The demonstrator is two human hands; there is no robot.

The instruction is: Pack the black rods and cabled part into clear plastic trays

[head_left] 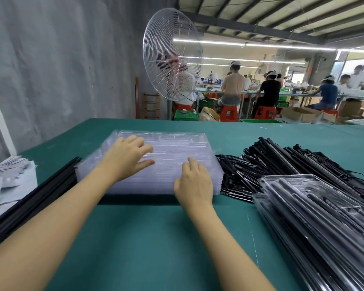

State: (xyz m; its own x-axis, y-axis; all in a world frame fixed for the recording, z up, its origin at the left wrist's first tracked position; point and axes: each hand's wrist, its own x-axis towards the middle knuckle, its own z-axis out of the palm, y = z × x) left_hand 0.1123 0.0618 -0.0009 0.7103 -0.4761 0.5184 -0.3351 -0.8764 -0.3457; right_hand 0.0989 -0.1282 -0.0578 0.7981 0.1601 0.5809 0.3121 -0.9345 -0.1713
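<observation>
Both hands flat, fingers spread, gripping nothing, left hand (127, 157) and right hand (194, 179) on stack of empty clear trays (168, 148), loose black rods (240, 175) just right of it; trays look light, thin, slippery, so peel top one by its rim.

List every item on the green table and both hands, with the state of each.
Stack of clear trays: empty, nested.
Left hand: open, flat on the stack.
Right hand: fingers on the stack's near edge.
Long black rods: loose, bundled.
Cabled parts: loose heap.
Packed trays: filled, stacked.
Barcode labels: piled.
</observation>
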